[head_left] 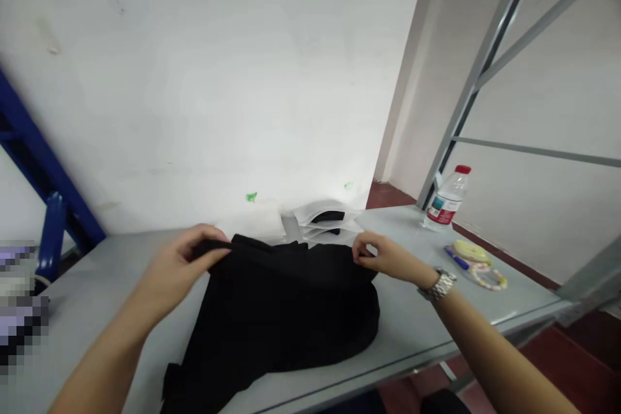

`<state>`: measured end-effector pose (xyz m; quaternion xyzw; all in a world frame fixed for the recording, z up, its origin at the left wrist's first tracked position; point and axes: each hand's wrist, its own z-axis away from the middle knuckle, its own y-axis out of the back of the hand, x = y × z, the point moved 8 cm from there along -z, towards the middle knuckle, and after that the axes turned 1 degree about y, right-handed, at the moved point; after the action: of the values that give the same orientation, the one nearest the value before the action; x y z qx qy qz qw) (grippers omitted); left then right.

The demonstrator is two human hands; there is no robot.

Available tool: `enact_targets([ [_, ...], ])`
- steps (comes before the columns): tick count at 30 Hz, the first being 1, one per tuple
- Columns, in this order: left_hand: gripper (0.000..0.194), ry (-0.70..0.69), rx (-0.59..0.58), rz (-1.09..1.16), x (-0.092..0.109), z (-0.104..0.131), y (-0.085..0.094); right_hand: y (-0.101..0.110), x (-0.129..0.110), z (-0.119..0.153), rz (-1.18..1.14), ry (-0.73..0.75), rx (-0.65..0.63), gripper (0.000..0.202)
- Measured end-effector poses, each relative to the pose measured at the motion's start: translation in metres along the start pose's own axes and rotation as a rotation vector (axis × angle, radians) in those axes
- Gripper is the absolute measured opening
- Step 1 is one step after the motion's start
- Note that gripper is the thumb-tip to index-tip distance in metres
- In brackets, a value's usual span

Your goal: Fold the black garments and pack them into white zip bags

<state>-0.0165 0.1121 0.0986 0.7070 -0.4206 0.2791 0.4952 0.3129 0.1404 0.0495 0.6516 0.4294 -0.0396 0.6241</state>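
A black garment [295, 310] lies partly folded on the grey table [412, 310], with its upper edge lifted a little. My left hand [196, 255] pinches that edge at its left end between thumb and fingers. At the right end, my right hand [376, 253] grips the same edge with its fingertips. The lower part of the cloth spreads toward me and reaches the table's front edge. Its exact cut is hard to make out in the dark fabric. Just behind it are clear plastic bags [323, 215] with something black inside.
On the right of the table stand a water bottle [447, 199] with a red cap, a round yellow item [470, 251], a blue pen-like item [456, 257] and a beaded bracelet [490, 279]. A white panel [218, 77] rises behind. Blue metal framing [43, 168] is at left, grey framing [478, 84] at right.
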Motion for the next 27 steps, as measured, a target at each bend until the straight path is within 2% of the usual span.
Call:
enact_targets([
  [2,0.025,0.038,0.11,0.143,0.009,0.003,0.019,0.012,-0.026,-0.001,-0.066,0.105,0.022,0.013],
  [4,0.024,0.041,0.122,0.213,0.018,0.006,0.021,0.009,-0.048,-0.003,-0.122,0.18,0.009,0.044],
  [6,0.019,-0.013,0.086,0.201,0.032,0.009,0.014,-0.01,-0.065,-0.01,-0.146,0.227,-0.062,0.082],
  [8,0.014,-0.078,0.055,0.131,0.043,0.013,0.006,-0.04,-0.074,-0.016,-0.118,0.246,-0.204,0.099],
  [9,0.013,-0.098,0.042,0.089,0.046,0.016,0.004,-0.055,-0.076,-0.018,-0.083,0.239,-0.285,0.096],
  [11,0.014,-0.092,0.021,0.01,0.045,0.024,0.004,-0.08,-0.074,-0.017,0.006,0.203,-0.435,0.072],
  [12,0.016,-0.063,0.014,-0.028,0.04,0.03,0.008,-0.086,-0.072,-0.013,0.046,0.188,-0.473,0.057],
  [14,0.021,0.014,0.031,-0.094,0.028,0.042,0.021,-0.085,-0.07,-0.003,0.102,0.194,-0.464,0.037],
  [18,0.033,0.164,0.167,-0.204,0.006,0.057,0.059,-0.053,-0.058,0.019,0.087,0.194,-0.34,0.024],
  [21,0.035,0.177,0.323,-0.314,0.009,0.038,0.076,-0.019,-0.039,0.006,0.021,0.073,-0.203,0.017],
  [22,0.035,0.141,0.365,-0.336,0.016,0.025,0.077,-0.004,-0.034,-0.005,0.02,0.033,-0.108,0.02],
  [24,0.036,0.012,0.435,-0.29,0.035,-0.006,0.075,0.034,-0.029,-0.029,0.036,-0.007,0.182,0.023],
  [27,0.044,-0.17,0.54,-0.066,0.065,-0.04,0.074,0.081,-0.038,-0.05,0.025,0.059,0.555,0.02],
])
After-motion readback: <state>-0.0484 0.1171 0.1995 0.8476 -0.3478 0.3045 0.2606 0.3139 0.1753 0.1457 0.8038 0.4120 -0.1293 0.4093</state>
